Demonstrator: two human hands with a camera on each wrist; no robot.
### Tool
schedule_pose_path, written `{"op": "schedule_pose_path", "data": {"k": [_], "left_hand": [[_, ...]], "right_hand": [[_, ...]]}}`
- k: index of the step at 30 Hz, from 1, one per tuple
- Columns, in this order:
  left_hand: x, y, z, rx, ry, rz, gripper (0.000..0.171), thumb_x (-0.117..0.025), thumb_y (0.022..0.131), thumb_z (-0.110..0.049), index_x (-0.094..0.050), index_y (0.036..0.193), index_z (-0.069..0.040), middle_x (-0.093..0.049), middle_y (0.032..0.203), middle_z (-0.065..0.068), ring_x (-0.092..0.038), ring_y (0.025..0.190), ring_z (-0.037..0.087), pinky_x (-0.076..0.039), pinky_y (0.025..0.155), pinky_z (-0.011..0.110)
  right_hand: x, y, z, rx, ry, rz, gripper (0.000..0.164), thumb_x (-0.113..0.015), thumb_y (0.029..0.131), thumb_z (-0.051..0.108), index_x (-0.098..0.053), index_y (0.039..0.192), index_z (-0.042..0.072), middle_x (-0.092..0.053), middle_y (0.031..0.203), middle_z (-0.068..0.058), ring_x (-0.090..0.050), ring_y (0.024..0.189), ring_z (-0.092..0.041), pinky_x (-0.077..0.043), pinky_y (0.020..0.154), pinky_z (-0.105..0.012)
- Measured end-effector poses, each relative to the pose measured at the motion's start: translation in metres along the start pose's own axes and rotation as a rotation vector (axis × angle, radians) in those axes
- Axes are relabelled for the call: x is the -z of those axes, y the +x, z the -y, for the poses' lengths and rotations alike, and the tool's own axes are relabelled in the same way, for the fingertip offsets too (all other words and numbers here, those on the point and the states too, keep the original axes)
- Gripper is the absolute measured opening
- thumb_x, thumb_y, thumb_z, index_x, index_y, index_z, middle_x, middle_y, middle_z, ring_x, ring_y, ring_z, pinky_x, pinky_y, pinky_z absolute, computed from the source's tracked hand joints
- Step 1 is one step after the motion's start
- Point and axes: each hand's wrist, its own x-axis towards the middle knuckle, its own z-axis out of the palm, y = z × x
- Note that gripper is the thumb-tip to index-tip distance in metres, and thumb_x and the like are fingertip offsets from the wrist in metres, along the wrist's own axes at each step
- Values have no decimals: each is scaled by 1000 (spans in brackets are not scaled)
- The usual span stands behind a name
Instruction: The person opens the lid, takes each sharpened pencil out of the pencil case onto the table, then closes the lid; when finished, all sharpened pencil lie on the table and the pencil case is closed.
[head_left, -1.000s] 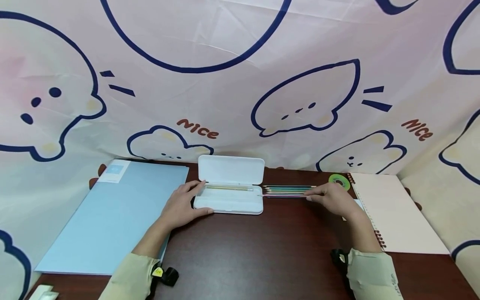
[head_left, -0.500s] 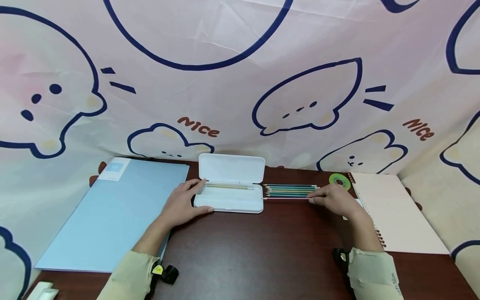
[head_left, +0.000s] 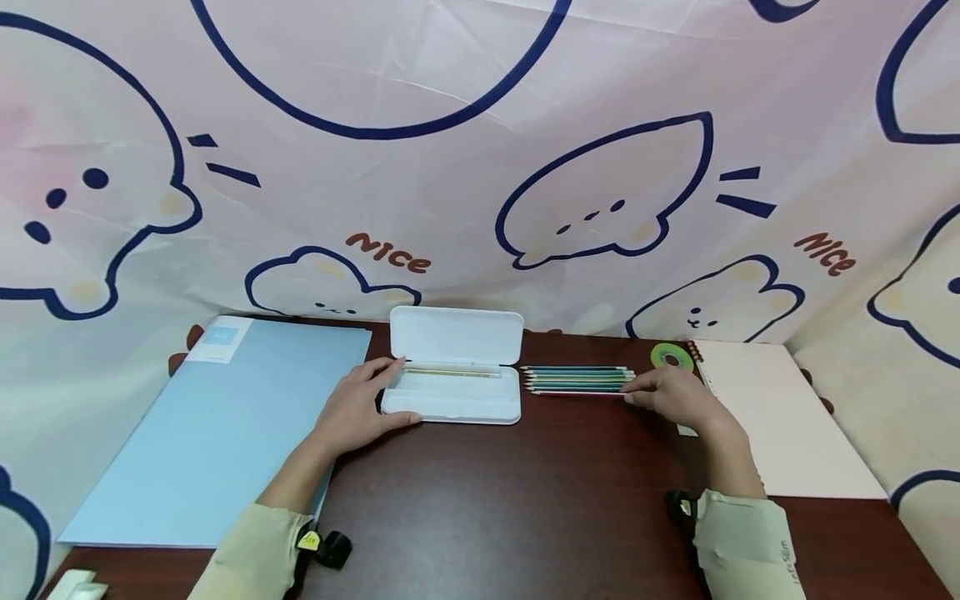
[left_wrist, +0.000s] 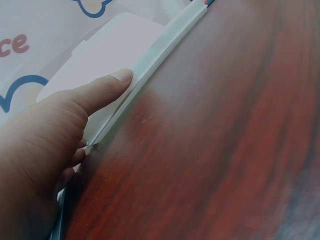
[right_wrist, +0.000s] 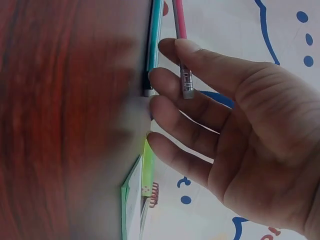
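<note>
A white pencil case (head_left: pixel 450 407) stands with its lid up near the back of the table. My left hand (head_left: pixel 354 410) grips its left end, the thumb (left_wrist: pixel 112 87) on the front rim. One thin yellowish pencil (head_left: pixel 453 373) lies along the back of the case. To the case's right, several pencils (head_left: pixel 577 379) lie side by side, tips pointing left. My right hand (head_left: pixel 675 396) pinches a pink pencil (right_wrist: pixel 180 22) between thumb and index finger near its silvery end. It runs along the front of the row, and the right wrist view shows it raised off the table.
A large light-blue folder (head_left: pixel 217 442) lies at left, a spiral sketchbook (head_left: pixel 787 425) at right. A green roll of tape (head_left: pixel 672 356) sits behind my right hand. Partly hidden by that hand is a small pale item (head_left: pixel 686 431). White pieces (head_left: pixel 78 585) lie front left.
The pink pencil has shifted slightly right and forward, from overlapping the case's right edge to beside the front of the row. My left hand stays on the case.
</note>
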Motion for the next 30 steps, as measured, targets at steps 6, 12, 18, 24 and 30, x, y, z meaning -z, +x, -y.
{"op": "schedule_pose_path", "data": {"k": [6,12,18,24,30], "left_hand": [[0,1,-1,1,-1,9,96,-75,81,-63,-39,158,-19,-43,156,15,-43,140,40,-36,112,63],[0,3,0,3,6,17,96,-75,81,-64,-38,158,-19,-43,157,14,-42,141,39,-35,112,63],[2,1,2,4,1,9,97,-75,81,-64,-38,158,-19,-43,157,14,-43,141,39,-36,112,63],[1,1,2,10,2,10,97,-75,81,-64,-37,159,-20,-43,157,14,-43,141,39,-36,112,62],[2,-1,1,0,2,2,96,-76,81,-62,-38,158,-18,-44,155,15,-44,140,40,-37,111,63]], "right_hand": [[-1,2,4,-1,-16,18,16,-67,97,22,-80,101,13,-70,85,1,-53,74,-13,-44,66,-30],[-3,3,4,0,-21,24,16,-66,98,23,-79,97,12,-66,77,2,-52,70,-13,-42,63,-30],[-2,6,7,5,-45,23,17,-65,99,23,-77,93,13,-59,70,3,-48,68,-14,-39,62,-31],[-3,4,11,-12,-101,-8,14,-66,98,16,-76,103,9,-73,94,-6,-54,79,-19,-47,71,-37],[-5,2,12,-17,-128,-33,12,-65,96,8,-75,103,7,-73,97,-11,-55,80,-22,-49,72,-40]]}}
